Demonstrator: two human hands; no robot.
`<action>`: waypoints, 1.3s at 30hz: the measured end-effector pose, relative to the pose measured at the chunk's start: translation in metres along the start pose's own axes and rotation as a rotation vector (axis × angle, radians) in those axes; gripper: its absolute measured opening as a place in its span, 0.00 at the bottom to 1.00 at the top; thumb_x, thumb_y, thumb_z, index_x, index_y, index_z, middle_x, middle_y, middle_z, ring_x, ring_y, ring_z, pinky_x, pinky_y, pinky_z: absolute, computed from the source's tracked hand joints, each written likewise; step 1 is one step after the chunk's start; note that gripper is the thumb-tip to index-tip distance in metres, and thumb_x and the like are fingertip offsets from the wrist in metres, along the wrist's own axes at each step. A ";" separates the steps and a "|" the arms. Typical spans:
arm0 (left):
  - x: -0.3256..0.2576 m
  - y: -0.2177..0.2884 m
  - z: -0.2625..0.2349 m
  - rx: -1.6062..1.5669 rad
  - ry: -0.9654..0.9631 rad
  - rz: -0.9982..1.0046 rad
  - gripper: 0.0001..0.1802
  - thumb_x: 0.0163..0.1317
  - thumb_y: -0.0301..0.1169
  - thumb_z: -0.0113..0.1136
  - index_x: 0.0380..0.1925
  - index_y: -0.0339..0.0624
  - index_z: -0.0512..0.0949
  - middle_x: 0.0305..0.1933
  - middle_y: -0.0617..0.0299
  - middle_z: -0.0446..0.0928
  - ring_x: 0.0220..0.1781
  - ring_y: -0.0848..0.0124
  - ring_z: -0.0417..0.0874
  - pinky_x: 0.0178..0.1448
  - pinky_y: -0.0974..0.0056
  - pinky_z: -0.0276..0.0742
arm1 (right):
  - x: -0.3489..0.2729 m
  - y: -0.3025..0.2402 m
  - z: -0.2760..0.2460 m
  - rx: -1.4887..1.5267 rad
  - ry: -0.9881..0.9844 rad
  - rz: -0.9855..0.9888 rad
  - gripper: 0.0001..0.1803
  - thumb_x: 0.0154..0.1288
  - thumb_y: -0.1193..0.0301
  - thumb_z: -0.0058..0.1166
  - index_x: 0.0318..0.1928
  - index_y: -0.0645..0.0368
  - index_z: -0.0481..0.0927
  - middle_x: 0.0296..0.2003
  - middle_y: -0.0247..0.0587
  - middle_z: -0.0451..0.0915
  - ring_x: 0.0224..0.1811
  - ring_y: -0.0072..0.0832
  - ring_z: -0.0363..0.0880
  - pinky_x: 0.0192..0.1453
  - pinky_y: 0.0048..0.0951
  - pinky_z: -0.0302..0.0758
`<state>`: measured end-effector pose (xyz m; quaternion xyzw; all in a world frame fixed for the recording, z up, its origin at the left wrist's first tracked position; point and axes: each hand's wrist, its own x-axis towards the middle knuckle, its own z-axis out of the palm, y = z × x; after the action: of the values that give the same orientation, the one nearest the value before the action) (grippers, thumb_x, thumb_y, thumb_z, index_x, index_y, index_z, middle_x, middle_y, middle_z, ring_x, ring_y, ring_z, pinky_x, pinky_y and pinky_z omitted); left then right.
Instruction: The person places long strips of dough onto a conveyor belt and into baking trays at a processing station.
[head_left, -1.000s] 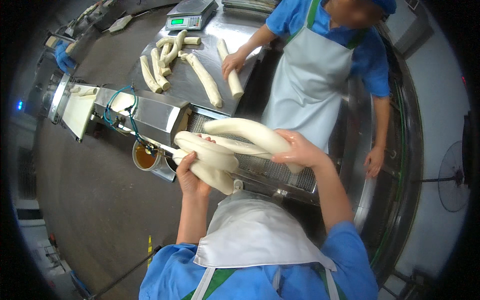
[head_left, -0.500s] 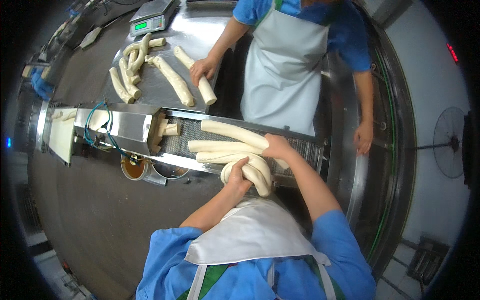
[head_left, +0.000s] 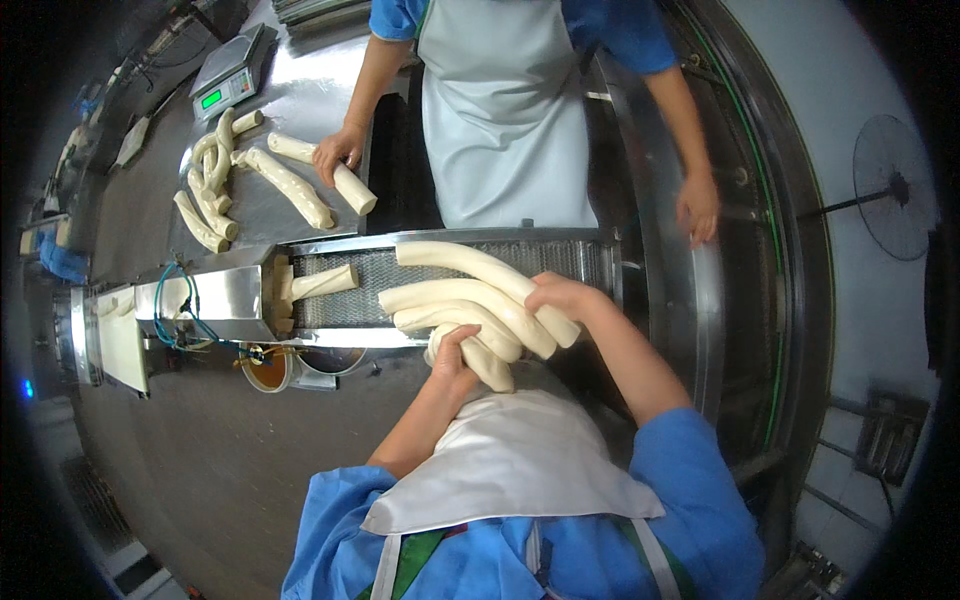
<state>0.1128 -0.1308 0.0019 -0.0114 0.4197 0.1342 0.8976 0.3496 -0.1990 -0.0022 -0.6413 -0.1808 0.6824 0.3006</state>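
Several long, pale dough rolls lie bunched side by side across the conveyor's near edge, their right ends bent toward me. My left hand (head_left: 456, 358) is closed around the nearest dough roll (head_left: 488, 368), thumb on top, with the bundle over it. At the bundle's right side, my right hand (head_left: 565, 297) is closed on the farthest dough roll (head_left: 455, 257); some of its fingers are hidden. Between these lies a middle dough roll (head_left: 435, 293). On the mesh conveyor belt (head_left: 378, 268), a short dough piece (head_left: 327, 282) sticks out from the steel machine housing (head_left: 225, 297).
Across the conveyor, a co-worker's hand (head_left: 340, 152) rests on a dough roll (head_left: 357, 191) on the steel table (head_left: 285, 222). More dough rolls (head_left: 212, 160) and a scale (head_left: 230, 80) are there. Near the machine hang blue tubes (head_left: 165, 300), above a bucket of amber liquid (head_left: 268, 372).
The view has shifted. The dough rolls' right ends have swung toward me, bending the bundle, and the short piece has come farther out of the machine. Both my hands keep their hold.
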 end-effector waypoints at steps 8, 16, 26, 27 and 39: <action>-0.029 0.017 0.030 0.118 -0.075 0.067 0.35 0.51 0.27 0.60 0.62 0.40 0.65 0.58 0.47 0.73 0.61 0.48 0.73 0.67 0.42 0.68 | -0.023 0.008 0.033 0.850 -0.148 0.000 0.28 0.53 0.72 0.64 0.55 0.69 0.74 0.45 0.52 0.81 0.43 0.40 0.85 0.49 0.43 0.83; -0.086 0.036 -0.001 -0.048 -0.152 0.219 0.31 0.48 0.27 0.59 0.56 0.32 0.71 0.52 0.44 0.78 0.56 0.51 0.78 0.66 0.46 0.71 | -0.071 -0.020 0.051 0.926 -0.095 -0.365 0.31 0.51 0.72 0.56 0.58 0.69 0.71 0.45 0.53 0.80 0.45 0.41 0.83 0.51 0.42 0.83; -0.157 0.070 0.005 -0.125 -0.146 0.652 0.31 0.45 0.26 0.58 0.55 0.30 0.71 0.50 0.44 0.77 0.54 0.51 0.78 0.66 0.49 0.70 | -0.125 -0.112 0.088 0.733 0.142 -0.747 0.26 0.47 0.76 0.61 0.51 0.65 0.75 0.36 0.41 0.79 0.32 0.26 0.79 0.37 0.26 0.77; -0.158 0.074 0.003 -0.135 -0.196 0.665 0.31 0.46 0.27 0.58 0.54 0.30 0.71 0.50 0.45 0.77 0.54 0.53 0.78 0.66 0.50 0.71 | -0.121 -0.111 0.086 0.778 0.148 -0.724 0.24 0.48 0.77 0.61 0.50 0.65 0.75 0.35 0.41 0.79 0.31 0.25 0.78 0.36 0.25 0.77; -0.153 0.097 -0.018 -0.095 -0.168 0.681 0.33 0.49 0.31 0.57 0.59 0.36 0.68 0.51 0.52 0.75 0.52 0.57 0.78 0.60 0.51 0.75 | -0.115 -0.104 0.093 0.954 0.328 -0.667 0.26 0.51 0.83 0.52 0.53 0.60 0.68 0.36 0.40 0.73 0.31 0.27 0.74 0.39 0.29 0.77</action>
<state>-0.0185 -0.0746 0.1148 0.0985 0.3174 0.4456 0.8313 0.2759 -0.1815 0.1618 -0.4411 0.0026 0.4493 0.7769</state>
